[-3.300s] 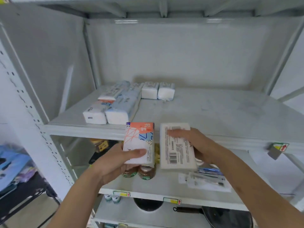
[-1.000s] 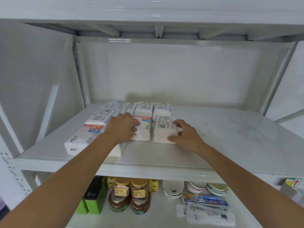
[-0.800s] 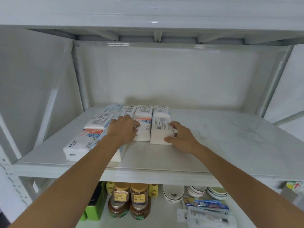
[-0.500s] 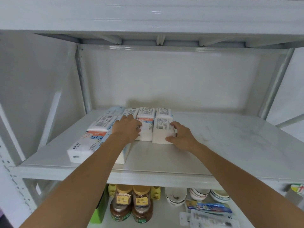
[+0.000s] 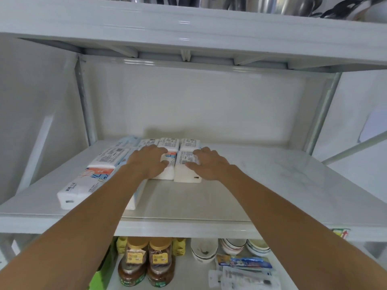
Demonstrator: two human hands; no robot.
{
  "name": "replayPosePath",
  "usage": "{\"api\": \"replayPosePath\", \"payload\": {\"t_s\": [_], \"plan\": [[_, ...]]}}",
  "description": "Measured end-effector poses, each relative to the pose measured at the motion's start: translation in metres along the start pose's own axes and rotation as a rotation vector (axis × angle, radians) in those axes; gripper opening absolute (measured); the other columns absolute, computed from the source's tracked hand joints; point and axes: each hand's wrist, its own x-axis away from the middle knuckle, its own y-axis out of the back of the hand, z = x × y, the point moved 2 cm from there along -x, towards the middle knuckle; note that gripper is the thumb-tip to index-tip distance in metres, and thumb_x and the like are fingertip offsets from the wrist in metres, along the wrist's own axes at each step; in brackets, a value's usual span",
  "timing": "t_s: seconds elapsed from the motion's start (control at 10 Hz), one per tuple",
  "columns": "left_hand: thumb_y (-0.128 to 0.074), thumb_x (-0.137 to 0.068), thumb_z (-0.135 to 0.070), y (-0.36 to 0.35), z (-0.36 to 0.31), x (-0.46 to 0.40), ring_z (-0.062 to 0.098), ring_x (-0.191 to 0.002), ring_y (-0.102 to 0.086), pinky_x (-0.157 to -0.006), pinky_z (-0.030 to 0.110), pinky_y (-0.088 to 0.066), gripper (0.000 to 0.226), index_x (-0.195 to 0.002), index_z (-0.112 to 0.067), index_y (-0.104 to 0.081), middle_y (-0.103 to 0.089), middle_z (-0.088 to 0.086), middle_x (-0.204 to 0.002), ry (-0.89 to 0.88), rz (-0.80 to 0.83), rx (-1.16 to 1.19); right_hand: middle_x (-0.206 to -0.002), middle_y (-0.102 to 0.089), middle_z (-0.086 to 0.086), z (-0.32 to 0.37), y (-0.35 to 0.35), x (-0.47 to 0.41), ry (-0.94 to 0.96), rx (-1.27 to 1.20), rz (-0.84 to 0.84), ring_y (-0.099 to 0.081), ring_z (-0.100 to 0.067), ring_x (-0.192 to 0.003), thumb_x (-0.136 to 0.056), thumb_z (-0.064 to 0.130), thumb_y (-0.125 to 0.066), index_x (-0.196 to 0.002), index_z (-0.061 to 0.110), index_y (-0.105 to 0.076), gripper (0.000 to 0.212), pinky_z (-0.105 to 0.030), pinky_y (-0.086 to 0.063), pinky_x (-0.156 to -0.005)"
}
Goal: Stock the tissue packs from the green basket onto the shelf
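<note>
White shelf [image 5: 261, 185]: your left hand [image 5: 149, 162] and right hand [image 5: 209, 164] lie flat, fingers loosely spread, on two tissue packs [image 5: 185, 170] at twelve o'clock.

White shelf [image 5: 261, 185], tissue packs [image 5: 186, 172] clustered at left rear

White metal shelving unit [image 5: 188, 225] against a pale wall [image 5: 194, 105]

You are facing the unit's middle board; behind it the wall is showing plain and off-white, above it the upper board [image 5: 188, 36] is catching glints of overhead light, and below it jars [image 5: 146, 262] and bowls [image 5: 230, 248] are sitting on the lower level, while grey uprights [image 5: 322, 109] are flanking it.
</note>
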Motion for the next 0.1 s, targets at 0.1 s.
{"api": "replayPosePath", "payload": {"t_s": [0.1], "plan": [[-0.052,-0.102,-0.05,-0.0041,-0.0108,0.0039,0.031,-0.146,-0.043,-0.114,0.048,-0.039,0.064,-0.161,-0.033,-0.032,-0.044,0.005,-0.161,-0.034,0.026,0.022,-0.15,-0.045,-0.009,0.001,-0.0029,0.0036,0.012,0.137,0.0,-0.045,-0.032,-0.135,-0.104,0.06,-0.035,-0.144,0.021,-0.052,0.058,-0.047,-0.041,-0.109]]}}
